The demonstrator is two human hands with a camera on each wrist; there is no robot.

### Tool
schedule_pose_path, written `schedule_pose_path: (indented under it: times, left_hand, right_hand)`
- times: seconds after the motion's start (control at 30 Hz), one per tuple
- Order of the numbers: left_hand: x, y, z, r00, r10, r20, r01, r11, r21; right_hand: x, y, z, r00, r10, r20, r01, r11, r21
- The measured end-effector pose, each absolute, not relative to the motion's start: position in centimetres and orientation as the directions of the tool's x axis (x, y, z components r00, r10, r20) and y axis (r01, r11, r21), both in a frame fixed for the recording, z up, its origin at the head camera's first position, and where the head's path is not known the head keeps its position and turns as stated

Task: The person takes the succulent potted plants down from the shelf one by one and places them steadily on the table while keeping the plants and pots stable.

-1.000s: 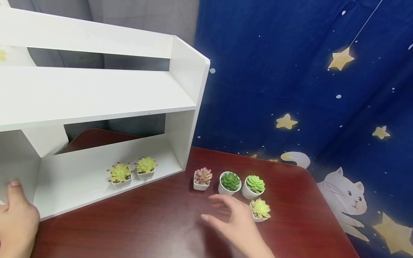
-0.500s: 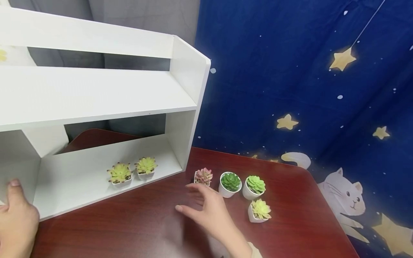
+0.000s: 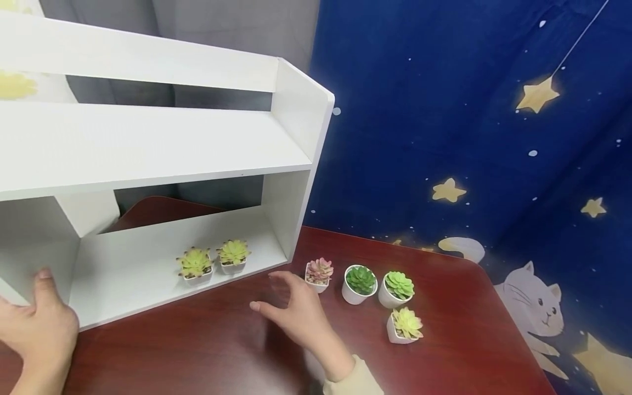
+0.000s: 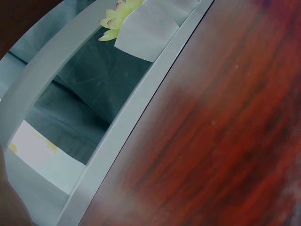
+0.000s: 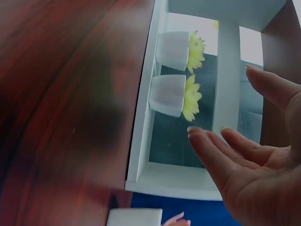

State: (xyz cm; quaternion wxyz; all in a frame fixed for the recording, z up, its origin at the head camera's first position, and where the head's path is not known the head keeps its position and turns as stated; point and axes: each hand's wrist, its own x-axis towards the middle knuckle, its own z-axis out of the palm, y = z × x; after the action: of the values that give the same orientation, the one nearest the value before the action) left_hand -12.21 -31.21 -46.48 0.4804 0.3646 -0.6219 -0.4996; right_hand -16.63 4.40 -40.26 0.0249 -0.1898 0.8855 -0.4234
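Note:
A white shelf unit (image 3: pixel 163 178) stands on the table. My left hand (image 3: pixel 41 323) grips its upright divider (image 3: pixel 34 241), thumb on the inner face; its other fingers are mostly hidden. Two yellow-green succulents with reddish tips, the left (image 3: pixel 195 266) and the right (image 3: pixel 233 256), sit in white pots on the lower shelf. My right hand (image 3: pixel 301 312) hovers over the table before the shelf, thumb and fingers spread, holding nothing. Nearest it is a pink succulent (image 3: pixel 318 274) in a square white pot; the right wrist view shows the spread fingers (image 5: pixel 211 153) near the two shelved pots.
Right of the pink one stand a dark green succulent (image 3: pixel 359 284), a bright green one (image 3: pixel 396 289) and a pale yellow one (image 3: pixel 406 325), all in white pots. The dark red table (image 3: pixel 469 329) ends at a blue star-patterned curtain (image 3: pixel 444 109).
My right hand has moved left, from beside the potted succulents, past the pink one, toward the shelf front. My left hand keeps its grip on the divider. The head view has shifted slightly left.

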Motion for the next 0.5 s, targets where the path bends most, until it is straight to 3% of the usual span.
schedule_pose_path:
  times: [0.13,0.33,0.5]
  left_hand:
    - [-12.3,-31.2,-46.5,-0.272,-0.929,0.251,0.024,0.254,0.967]
    - [-12.3,-31.3,-46.5,-0.276,-0.934,0.227,0.018,0.231,0.973]
    - [-12.4,-31.2,-46.6,-0.271,-0.919,0.287,0.082,0.275,0.958]
  right_hand:
    - [-17.0,2.9,-40.3,-0.925,-0.362,0.117,-0.332,0.616,-0.715]
    - [-18.3,0.3,-41.2,-0.928,-0.344,0.145,-0.332,0.583,-0.741]
    - [-19.5,-1.2,-42.2,-0.935,-0.316,0.162,-0.325,0.58,-0.747]
